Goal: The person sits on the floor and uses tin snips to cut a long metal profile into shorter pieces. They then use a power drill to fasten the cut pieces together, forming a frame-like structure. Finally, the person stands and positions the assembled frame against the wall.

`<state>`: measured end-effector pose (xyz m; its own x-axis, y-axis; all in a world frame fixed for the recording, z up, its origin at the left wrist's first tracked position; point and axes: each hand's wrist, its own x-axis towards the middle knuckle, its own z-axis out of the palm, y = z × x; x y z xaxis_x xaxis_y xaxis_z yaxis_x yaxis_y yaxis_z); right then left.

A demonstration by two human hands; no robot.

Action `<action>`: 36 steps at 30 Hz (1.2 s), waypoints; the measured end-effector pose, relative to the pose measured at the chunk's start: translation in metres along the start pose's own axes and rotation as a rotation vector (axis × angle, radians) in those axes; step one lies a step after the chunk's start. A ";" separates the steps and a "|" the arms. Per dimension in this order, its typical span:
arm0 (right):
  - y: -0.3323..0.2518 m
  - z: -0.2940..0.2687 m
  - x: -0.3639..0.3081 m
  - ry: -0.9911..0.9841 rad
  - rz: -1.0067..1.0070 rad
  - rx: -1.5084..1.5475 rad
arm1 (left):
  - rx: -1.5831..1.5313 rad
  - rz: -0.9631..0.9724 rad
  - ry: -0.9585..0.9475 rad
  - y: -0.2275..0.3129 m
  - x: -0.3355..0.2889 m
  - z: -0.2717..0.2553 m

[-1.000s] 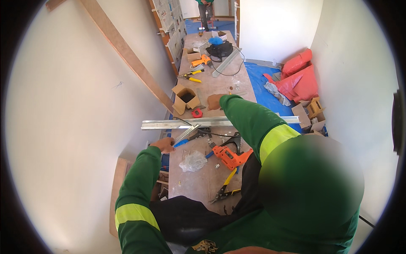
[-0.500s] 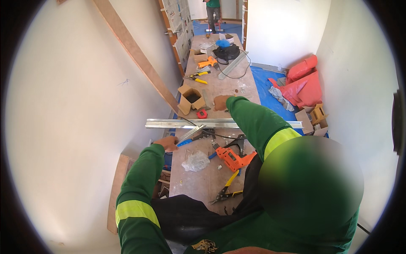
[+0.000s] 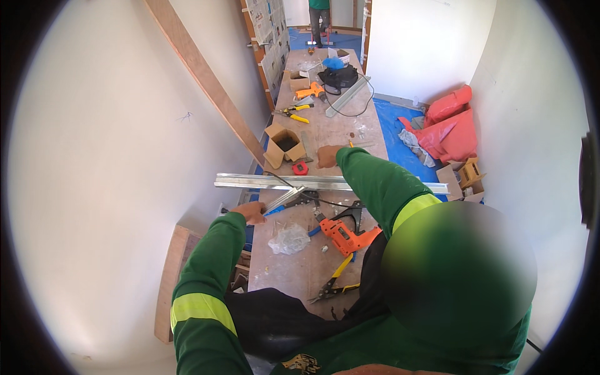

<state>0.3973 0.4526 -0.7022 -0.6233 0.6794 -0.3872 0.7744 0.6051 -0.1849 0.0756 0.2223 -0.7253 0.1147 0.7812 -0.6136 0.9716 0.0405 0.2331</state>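
My left hand is closed around the near end of a short silver metal channel. Its far end reaches a long metal stud lying crosswise over the table. Beyond this stud, my right hand is low over the tabletop with fingers curled; what they hold, if anything, is hidden. A red tape measure lies just left of it, and a thin yellow-tipped item shows beside the wrist. Below the stud are an orange power tool and blue-handled snips.
Yellow-handled snips and a crumpled plastic bag lie near me. Farther along are an open cardboard box, pliers, an orange drill and a black bag. A wooden plank leans left. Another person stands beyond.
Both hands stay almost in place, the left still on the channel. My right sleeve has shifted slightly, and the thin yellow-tipped item now shows beside it. The view has moved a little.
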 end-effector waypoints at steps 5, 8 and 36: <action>0.008 0.004 0.000 0.016 0.036 -0.018 | 0.002 -0.008 -0.012 0.002 0.000 -0.001; 0.016 0.007 0.000 -0.020 0.055 -0.044 | -0.041 0.000 0.002 0.002 -0.004 -0.003; 0.015 0.007 0.009 -0.025 0.042 0.035 | 0.046 0.011 0.077 0.025 -0.023 -0.021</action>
<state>0.4039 0.4645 -0.7147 -0.5879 0.6930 -0.4173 0.8032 0.5614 -0.1992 0.0927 0.2182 -0.6899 0.1112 0.8272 -0.5508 0.9790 0.0042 0.2039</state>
